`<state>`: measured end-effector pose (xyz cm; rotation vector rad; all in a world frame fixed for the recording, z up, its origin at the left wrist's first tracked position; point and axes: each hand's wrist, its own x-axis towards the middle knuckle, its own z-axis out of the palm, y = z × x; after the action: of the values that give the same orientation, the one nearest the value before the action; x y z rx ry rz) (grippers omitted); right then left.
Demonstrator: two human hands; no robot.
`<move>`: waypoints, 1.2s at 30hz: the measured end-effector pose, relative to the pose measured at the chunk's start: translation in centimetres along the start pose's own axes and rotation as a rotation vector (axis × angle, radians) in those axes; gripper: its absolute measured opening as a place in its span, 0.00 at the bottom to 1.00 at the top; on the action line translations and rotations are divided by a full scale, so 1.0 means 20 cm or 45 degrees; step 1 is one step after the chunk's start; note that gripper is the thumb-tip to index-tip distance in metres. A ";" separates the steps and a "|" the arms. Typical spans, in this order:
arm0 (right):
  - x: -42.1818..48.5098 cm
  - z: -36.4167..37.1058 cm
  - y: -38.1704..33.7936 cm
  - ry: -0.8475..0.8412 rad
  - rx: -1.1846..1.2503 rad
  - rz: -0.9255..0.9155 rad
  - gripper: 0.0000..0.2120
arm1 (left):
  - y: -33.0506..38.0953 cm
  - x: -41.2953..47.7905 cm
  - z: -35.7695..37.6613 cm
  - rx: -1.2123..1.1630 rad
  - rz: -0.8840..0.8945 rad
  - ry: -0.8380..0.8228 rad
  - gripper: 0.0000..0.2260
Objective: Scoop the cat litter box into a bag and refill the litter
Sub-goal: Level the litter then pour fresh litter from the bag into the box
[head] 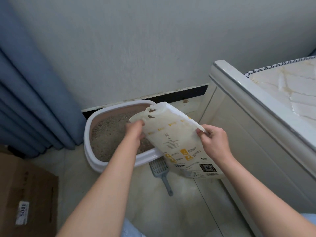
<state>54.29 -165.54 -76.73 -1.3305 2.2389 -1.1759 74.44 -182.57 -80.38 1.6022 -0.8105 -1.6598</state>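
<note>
Here, left hand (135, 130) and right hand (214, 141) both pinch one litter bag (176, 142) beside one litter box (87, 134).

A glossy white plastic litter bag (177, 142) tilts over a smooth white-rimmed plastic litter box (95, 161) of grainy grey-brown litter (109, 134); a matt grey slotted plastic scoop (161, 171) lies on polished floor tiles (171, 211).

Soft, cool, even light fills the frame; shadows are faint and soft-edged. The brown cardboard box (25, 194) at lower left sits dimmer. Wide-angle bending curves the blue pleated curtain (30, 100) at left and the white painted bed frame (239, 117) at right. Small print on the white printed plastic litter bag (174, 139) is smeared and unreadable.
</note>
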 end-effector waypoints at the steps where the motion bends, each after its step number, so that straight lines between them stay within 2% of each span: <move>1: 0.00 0.00 0.00 -0.001 0.003 -0.003 0.10 | -0.02 0.03 -0.02 -0.022 -0.024 0.045 0.27; 3: 0.00 -0.01 0.01 -0.003 0.006 -0.009 0.12 | -0.06 0.08 -0.07 0.039 -0.060 0.047 0.35; 4: 0.00 -0.01 0.01 -0.007 0.008 -0.012 0.13 | -0.08 0.11 -0.09 0.052 -0.068 -0.001 0.36; 7: -0.01 -0.02 0.01 -0.015 0.033 0.001 0.12 | -0.12 0.18 -0.11 0.054 -0.067 -0.199 0.28; 10: -0.01 -0.01 0.01 -0.021 0.029 -0.002 0.10 | -0.13 0.19 -0.13 0.005 -0.059 -0.280 0.20; 15: 0.00 -0.02 0.01 -0.006 0.028 0.001 0.11 | -0.17 0.24 -0.15 -0.040 -0.074 -0.196 0.10; 22: 0.01 -0.01 0.02 0.027 0.023 0.032 0.13 | -0.17 0.22 -0.14 0.052 0.042 -0.084 0.05; 24: 0.02 -0.01 0.03 0.043 0.040 0.051 0.11 | -0.13 0.19 -0.10 0.066 0.095 -0.102 0.03; 26: 0.02 -0.02 0.04 0.054 0.054 0.070 0.11 | -0.11 0.15 -0.06 0.077 0.163 -0.133 0.05; 28: 0.02 -0.04 0.04 0.072 0.074 0.087 0.13 | -0.09 0.11 -0.02 0.083 0.244 -0.158 0.08; 32: 0.03 -0.08 0.06 0.131 0.124 0.147 0.16 | -0.03 0.00 0.07 0.077 0.442 -0.195 0.07; 36: 0.06 -0.12 0.09 0.220 0.203 0.214 0.13 | 0.06 -0.08 0.13 0.074 0.661 -0.276 0.06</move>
<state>51.11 -164.95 -76.52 -0.9943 2.2656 -1.4200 71.89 -181.99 -78.30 1.1251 -1.2710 -1.4463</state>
